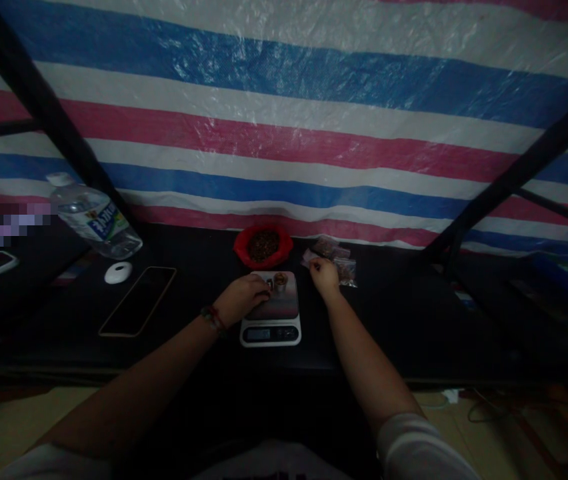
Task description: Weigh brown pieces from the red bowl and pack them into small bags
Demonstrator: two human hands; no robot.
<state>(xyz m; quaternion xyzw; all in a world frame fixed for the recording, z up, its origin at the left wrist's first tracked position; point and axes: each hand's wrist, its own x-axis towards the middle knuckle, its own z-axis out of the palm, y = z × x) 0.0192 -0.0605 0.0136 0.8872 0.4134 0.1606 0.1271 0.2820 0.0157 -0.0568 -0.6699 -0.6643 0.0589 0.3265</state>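
Red, that container (239, 251) of brown granules (264, 246), and it sits right behind your white scale (271, 338), likely so both hands can reach it quickly. Front and centre, the scale turns its display your way, surely for easy reading. On its plate rests the small cup (281, 283). Your left hand (243, 298) leans over that plate, fingertips just beside the cup; whether they grip anything, you can't tell from here. Over on the right, your right hand (325, 275) bends its fingers in at the little clear bags (347, 271); a pinch looks probable, but the hold is too dark to confirm.

Now the edges! Behind, the striped sheet (284, 153) closes off the desk (384, 320); in front, the scale stands near the desk's lip, so backing up is tight. Leftward, the phone (138, 302) and bottle (97, 223) limit your swing. Rightward, you've more room, right up to the slanted pole (504, 175).
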